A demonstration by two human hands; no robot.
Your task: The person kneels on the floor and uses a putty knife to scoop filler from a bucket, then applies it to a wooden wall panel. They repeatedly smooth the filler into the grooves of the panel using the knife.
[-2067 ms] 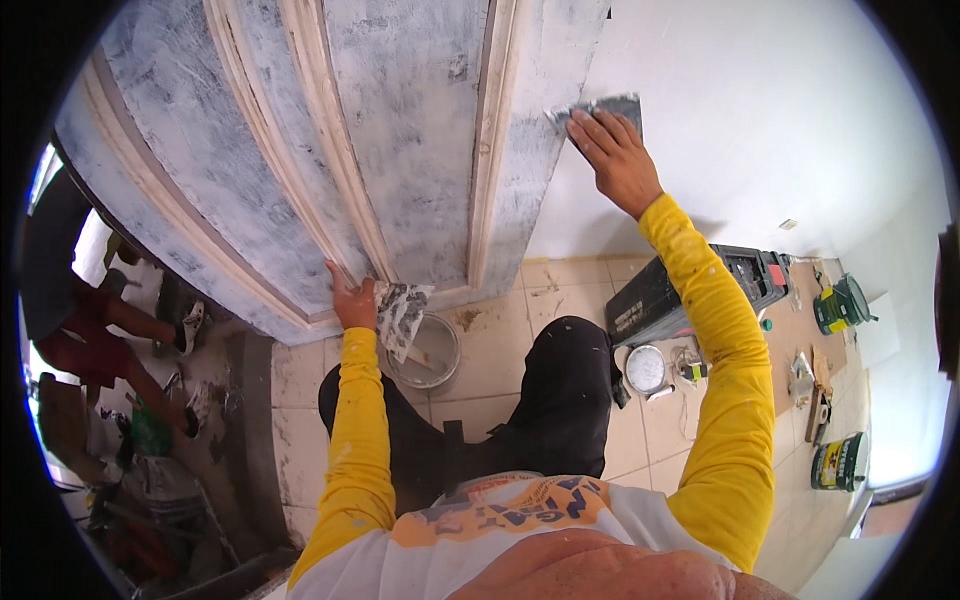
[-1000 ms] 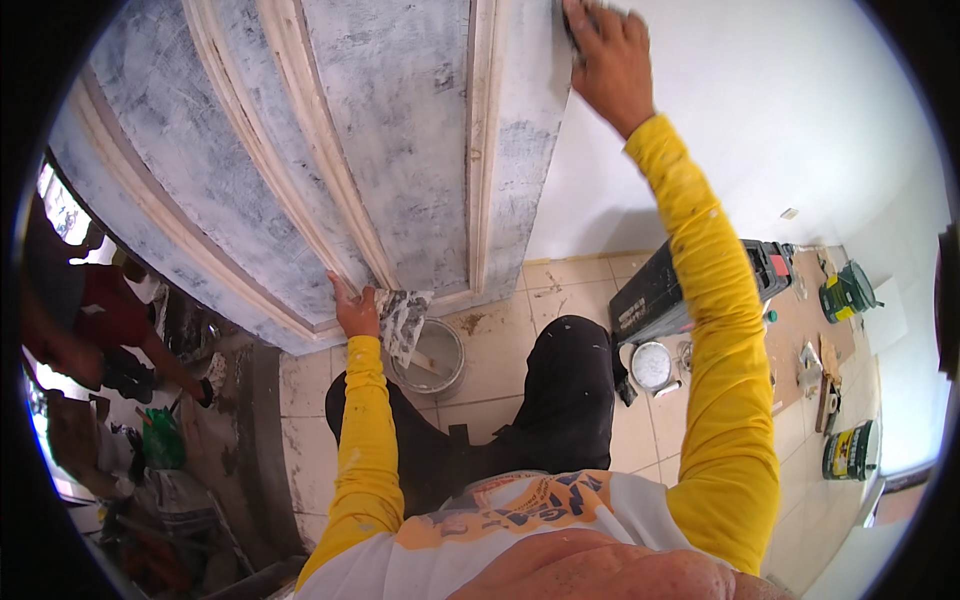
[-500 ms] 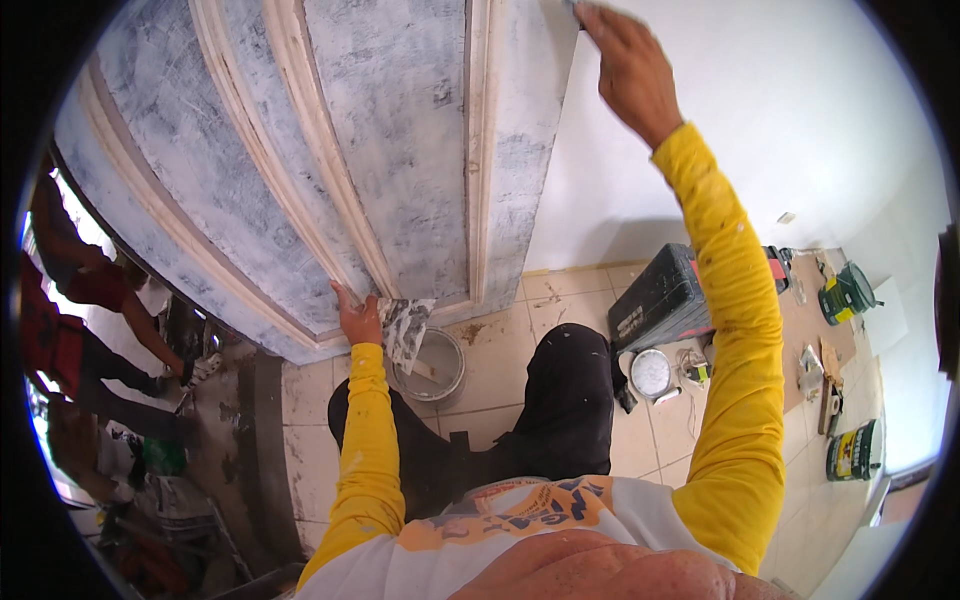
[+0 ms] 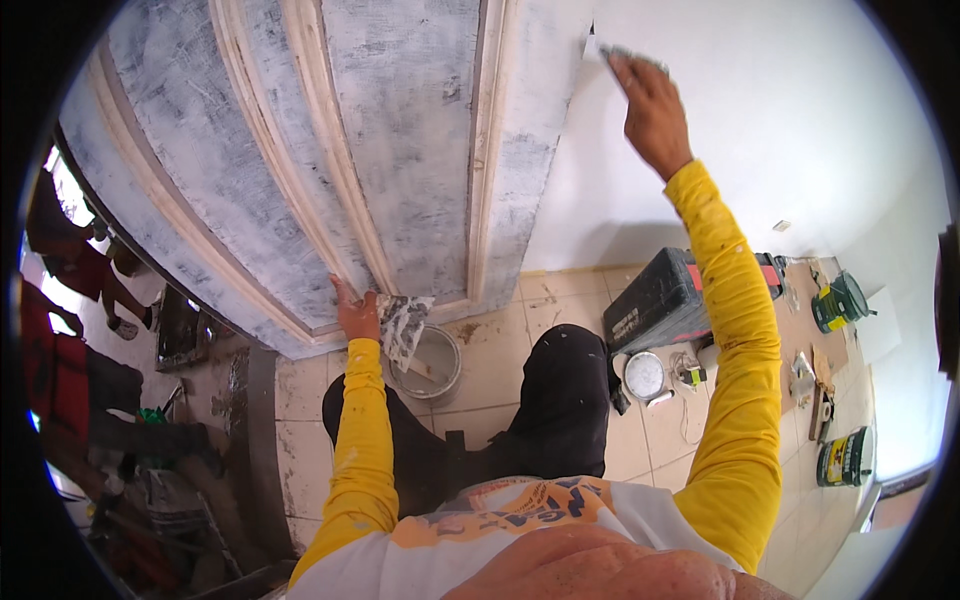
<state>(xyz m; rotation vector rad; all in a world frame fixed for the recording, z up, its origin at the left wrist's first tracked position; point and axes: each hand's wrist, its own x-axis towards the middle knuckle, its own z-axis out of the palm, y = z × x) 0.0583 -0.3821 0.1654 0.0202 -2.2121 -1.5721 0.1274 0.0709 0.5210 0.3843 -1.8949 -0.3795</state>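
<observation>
My right hand [image 4: 655,118] is raised at the upper right, its fingers closed round a putty knife [image 4: 591,47] beside the outer edge of a tall panel [image 4: 400,110]. That panel is patchy grey and white, with pale wooden mouldings [image 4: 333,150] running along it. Low by the panel's bottom corner, my left hand [image 4: 357,312] grips a broad flat blade [image 4: 404,326] smeared with white and grey filler. Directly below this blade stands a bucket [image 4: 455,372], with a pale stick-like piece inside it. The left grip is partly hidden by the hand itself.
A black toolbox [image 4: 655,305] lies by the white wall [image 4: 760,110], near a round white-topped tub [image 4: 644,375]. Two dark green pails [image 4: 838,303] stand farther right, around scattered tools. Co-workers [image 4: 60,370] and a dark threshold [image 4: 258,430] are at the left.
My right hand and the putty knife have come down and slightly right, with more of the blade showing. My left hand stays almost in place. People at the left have shifted.
</observation>
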